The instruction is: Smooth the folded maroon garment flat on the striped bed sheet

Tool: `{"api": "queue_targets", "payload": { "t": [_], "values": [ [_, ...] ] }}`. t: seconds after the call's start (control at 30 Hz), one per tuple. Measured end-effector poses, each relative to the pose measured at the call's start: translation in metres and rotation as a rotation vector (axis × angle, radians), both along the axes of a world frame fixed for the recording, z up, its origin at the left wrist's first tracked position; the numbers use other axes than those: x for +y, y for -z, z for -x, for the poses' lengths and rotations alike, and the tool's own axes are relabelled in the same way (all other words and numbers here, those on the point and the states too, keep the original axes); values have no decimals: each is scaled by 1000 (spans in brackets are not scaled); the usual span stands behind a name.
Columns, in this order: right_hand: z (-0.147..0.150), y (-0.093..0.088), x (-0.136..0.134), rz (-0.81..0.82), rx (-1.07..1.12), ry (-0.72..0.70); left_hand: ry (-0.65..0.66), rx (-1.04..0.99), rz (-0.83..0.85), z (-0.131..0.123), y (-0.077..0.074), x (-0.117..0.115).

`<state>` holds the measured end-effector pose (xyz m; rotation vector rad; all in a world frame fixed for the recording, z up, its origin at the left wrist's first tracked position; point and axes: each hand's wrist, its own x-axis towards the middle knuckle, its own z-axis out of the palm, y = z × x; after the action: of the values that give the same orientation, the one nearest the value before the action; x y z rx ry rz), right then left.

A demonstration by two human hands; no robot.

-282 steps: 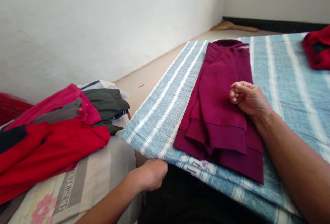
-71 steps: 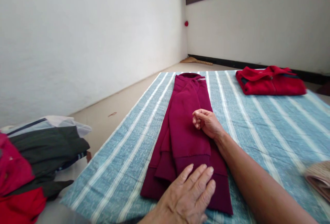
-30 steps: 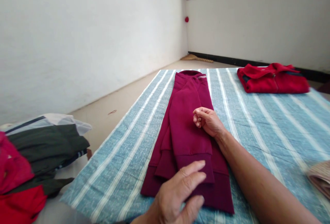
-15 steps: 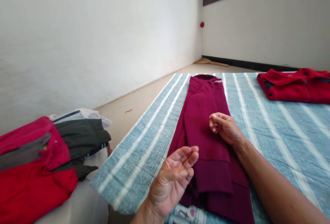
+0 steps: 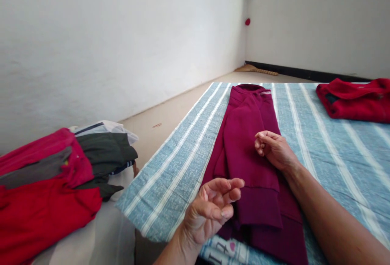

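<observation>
A maroon sweatshirt (image 5: 243, 147) lies folded lengthwise on the striped blue-and-white cloth (image 5: 179, 155). Its collar points to the far edge, and a sleeve runs down its top with the ribbed cuff near me. My left hand (image 5: 210, 204) hovers at the near left of the cuff, palm turned up, fingers bent and apart, holding nothing. Over the right side of the sweatshirt is my right hand (image 5: 274, 147), its fingers curled in and thumb against them, with no cloth visible in it. Whether it touches the fabric I cannot tell.
To the right, a folded red garment (image 5: 356, 100) rests on the cloth. At left, a heap of clothes (image 5: 45, 212) in red, pink, grey and dark green lies on a pale surface. White walls (image 5: 152, 33) stand behind, and a tan broom-like object (image 5: 256, 70) lies in the corner.
The view has shifted slightly left, so everything appears further right. Both hands keep nearly the same pose and place over the sweatshirt, which lies as before.
</observation>
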<state>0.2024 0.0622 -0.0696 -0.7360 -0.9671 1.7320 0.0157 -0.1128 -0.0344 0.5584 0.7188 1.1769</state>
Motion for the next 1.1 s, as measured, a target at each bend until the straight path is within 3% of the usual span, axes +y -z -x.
{"api": "queue_targets", "payload": {
  "t": [0.27,0.43,0.5,0.57,0.67,0.73,0.9,1.0,1.1],
  "values": [
    [-1,0,-1,-1,-8,-5,19,-156,-53,3,-1,-1],
    [0,1,-1,10,-10,-11,-52,-89,-49,5,-17,9],
    [2,1,-1,7,-3,-10,-132,126,-74,4,-28,20],
    [4,2,-1,-2,10,-10,-219,476,-207,0,-39,32],
    [8,2,0,-28,21,-23,-312,1030,-611,-8,-48,51],
    [10,3,0,-52,27,-37,-319,1271,-902,-14,-49,63],
    [11,0,0,-24,77,-64,11,1592,-1495,-25,-41,95],
    [9,-3,1,20,112,-83,179,1772,-1641,-27,-30,109],
    [9,-4,2,51,154,-97,205,1909,-1649,-27,-12,116]
  ]
}}
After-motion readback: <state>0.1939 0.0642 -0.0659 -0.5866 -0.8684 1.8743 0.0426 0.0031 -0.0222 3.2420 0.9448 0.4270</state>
